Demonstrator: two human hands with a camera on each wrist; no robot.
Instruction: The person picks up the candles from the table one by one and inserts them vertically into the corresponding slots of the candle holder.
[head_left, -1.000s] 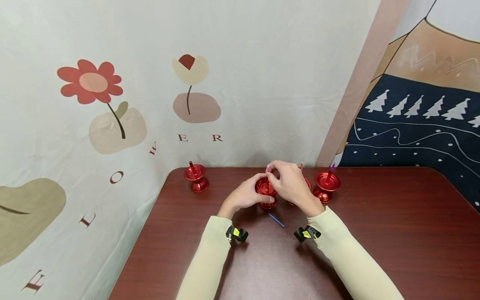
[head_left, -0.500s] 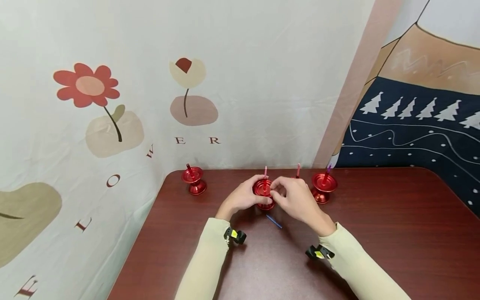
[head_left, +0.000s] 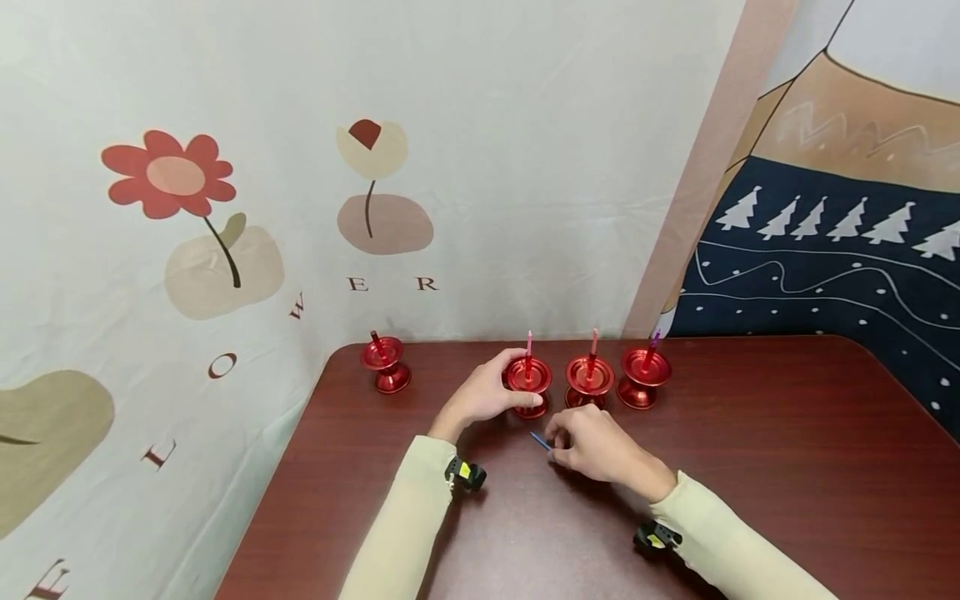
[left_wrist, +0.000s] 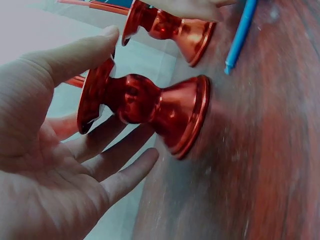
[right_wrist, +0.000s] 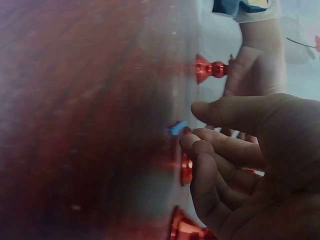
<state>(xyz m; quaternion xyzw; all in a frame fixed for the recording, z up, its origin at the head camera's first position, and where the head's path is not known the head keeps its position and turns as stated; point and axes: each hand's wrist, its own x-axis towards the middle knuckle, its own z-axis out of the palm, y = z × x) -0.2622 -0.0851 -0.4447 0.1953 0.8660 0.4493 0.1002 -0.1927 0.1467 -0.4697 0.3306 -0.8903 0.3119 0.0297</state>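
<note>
My left hand (head_left: 483, 393) holds the dish of a shiny red metal candle holder (head_left: 535, 382), thumb at the near rim and fingers round the far side. Upright in that holder stands a thin pink candle (head_left: 529, 343). In the left wrist view the holder's flared base (left_wrist: 182, 112) shows beyond the palm. A blue candle (head_left: 538, 439) lies on the table just in front. Over its near end hovers my right hand (head_left: 596, 443), fingers bent. The right wrist view shows a gap between thumb and forefinger, with the blue candle (right_wrist: 177, 128) beyond the fingertips.
To the right stand two more red holders, one with a pinkish candle (head_left: 594, 343) and one with a purple candle (head_left: 656, 338). At the far left is another holder (head_left: 392, 377) with a dark red candle. A printed cloth (head_left: 495, 208) hangs behind the brown table (head_left: 750, 450).
The right hand has let go of the pink candle, now standing in the holder, and moved down toward the viewer to the blue candle. The left hand keeps its hold.
</note>
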